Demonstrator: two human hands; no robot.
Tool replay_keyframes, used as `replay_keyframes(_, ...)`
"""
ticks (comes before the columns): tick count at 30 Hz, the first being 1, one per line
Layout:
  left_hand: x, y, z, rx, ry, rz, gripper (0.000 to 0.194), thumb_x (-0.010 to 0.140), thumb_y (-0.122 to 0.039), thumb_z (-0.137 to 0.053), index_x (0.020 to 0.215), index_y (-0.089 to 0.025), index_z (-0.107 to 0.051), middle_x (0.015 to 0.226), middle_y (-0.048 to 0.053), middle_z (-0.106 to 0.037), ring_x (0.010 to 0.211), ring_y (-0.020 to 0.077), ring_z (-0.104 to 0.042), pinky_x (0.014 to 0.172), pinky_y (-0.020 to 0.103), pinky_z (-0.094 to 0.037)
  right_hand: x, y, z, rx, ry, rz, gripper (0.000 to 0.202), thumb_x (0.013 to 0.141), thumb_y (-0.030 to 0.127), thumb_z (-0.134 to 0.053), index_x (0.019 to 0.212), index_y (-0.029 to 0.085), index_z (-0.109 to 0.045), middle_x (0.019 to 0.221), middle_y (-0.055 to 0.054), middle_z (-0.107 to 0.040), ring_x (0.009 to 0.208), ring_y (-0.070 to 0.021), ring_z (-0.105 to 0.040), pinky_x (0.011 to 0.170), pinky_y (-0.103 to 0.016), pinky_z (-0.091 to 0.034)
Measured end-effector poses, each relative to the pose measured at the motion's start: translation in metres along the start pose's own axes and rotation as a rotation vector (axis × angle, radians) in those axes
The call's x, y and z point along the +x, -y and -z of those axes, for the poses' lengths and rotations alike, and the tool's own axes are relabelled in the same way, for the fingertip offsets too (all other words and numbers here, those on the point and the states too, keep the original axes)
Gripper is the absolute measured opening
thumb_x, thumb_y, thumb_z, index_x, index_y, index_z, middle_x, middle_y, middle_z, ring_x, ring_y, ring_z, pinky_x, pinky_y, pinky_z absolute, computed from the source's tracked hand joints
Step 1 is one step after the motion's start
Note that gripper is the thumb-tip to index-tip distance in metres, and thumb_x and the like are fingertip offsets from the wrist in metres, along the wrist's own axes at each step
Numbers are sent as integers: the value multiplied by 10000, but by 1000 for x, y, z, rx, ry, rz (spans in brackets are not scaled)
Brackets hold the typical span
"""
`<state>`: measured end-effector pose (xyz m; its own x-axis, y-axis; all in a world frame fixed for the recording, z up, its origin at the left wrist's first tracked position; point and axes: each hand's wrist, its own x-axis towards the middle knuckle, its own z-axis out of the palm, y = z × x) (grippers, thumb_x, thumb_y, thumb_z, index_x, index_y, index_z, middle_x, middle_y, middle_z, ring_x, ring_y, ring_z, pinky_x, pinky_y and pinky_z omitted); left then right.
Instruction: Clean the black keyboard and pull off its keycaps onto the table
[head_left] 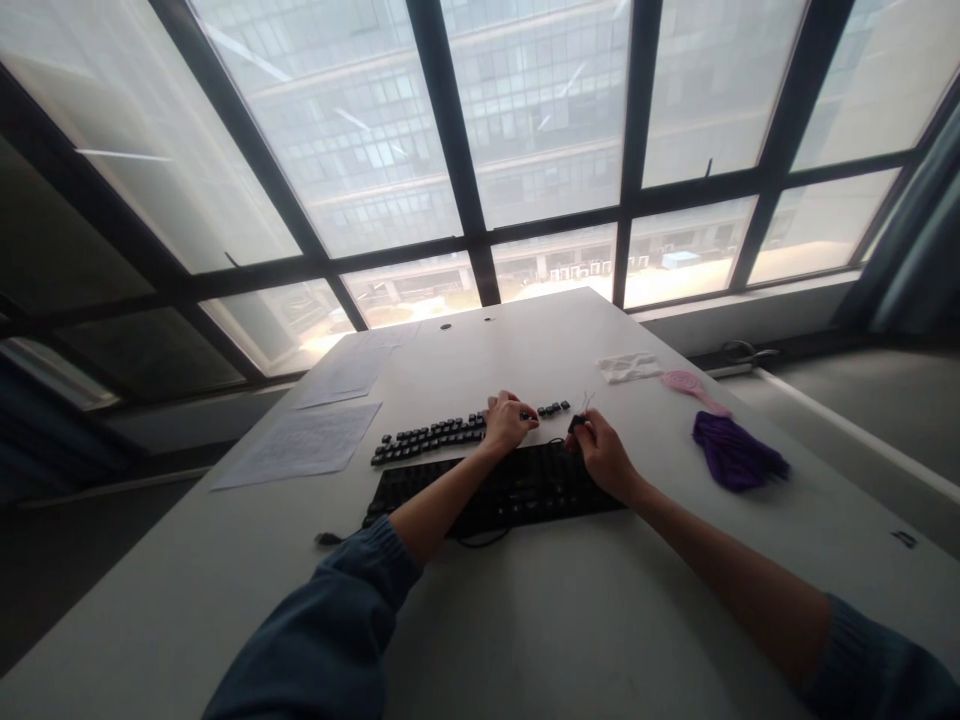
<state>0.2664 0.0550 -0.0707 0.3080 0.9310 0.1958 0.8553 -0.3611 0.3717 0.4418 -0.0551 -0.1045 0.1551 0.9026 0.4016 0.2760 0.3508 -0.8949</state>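
A black keyboard (525,490) lies on the white table under both my forearms. Beyond it, black keycaps (431,437) stand in rows, with several more keycaps (555,409) to the right. My left hand (508,422) is over that line of loose caps, its fingertips pinched around a small dark keycap (527,415). Held in my right hand (606,458), above the keyboard's far right part, is a keycap puller (577,424) with a black handle and thin wire prongs pointing up and away. My forearms hide part of the keyboard.
Printed sheets of paper (304,447) lie at the left. On the right are a white tissue (628,368), a pink hairbrush (694,388) and a purple cloth (737,452). A cable plug (328,540) sits left of the keyboard. Windows (547,110) rise behind the table.
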Motion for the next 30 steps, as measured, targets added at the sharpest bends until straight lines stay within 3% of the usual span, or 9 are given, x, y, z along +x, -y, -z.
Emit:
replay_keyframes(6,0,11,-7,4,1,19,170,739,-386,-771,896,-326,-792,1167,66,-581,1126,311,-429,918,424,-346,0,-4,-1,26,2,-25,140,937,371,-471,892,238,-479,724,-17,-655,657,-196,-631,629,-305,-482)
replay_keyframes(10,1,14,0,-12,12,15,193,735,-406,-773,909,-323,-789,1174,63,-582,1143,322,-431,926,433,-359,0,-4,0,30,-1,-30,146,940,376,-472,901,236,-486,727,-18,-654,675,-198,-634,642,-307,-487)
replay_keyframes(16,5,20,13,-24,-67,-8,180,877,-369,-629,966,-319,-778,1153,82,-570,1145,307,-453,931,439,-379,0,-1,0,61,-2,-34,163,933,392,-479,897,233,-482,731,-22,-656,661,-194,-628,645,-312,-492)
replay_keyframes(21,1,15,7,67,-1,-149,198,789,-420,-724,948,-314,-776,1169,72,-556,1142,313,-444,948,458,-379,0,-1,0,65,-2,-40,183,923,413,-489,900,232,-486,727,-21,-657,654,-196,-626,641,-314,-493)
replay_keyframes(26,0,13,-1,115,4,-158,138,773,-382,-724,855,-285,-778,1154,74,-560,1138,308,-445,941,451,-386,1,-2,0,63,8,-28,165,928,393,-487,903,230,-487,723,-17,-655,663,-192,-627,653,-312,-489)
replay_keyframes(30,1,15,4,106,3,-162,149,760,-387,-729,835,-270,-782,1142,76,-564,1130,309,-454,938,451,-397,0,-2,-2,68,8,-35,156,926,383,-488,911,227,-495,730,-18,-657,652,-189,-621,647,-311,-484)
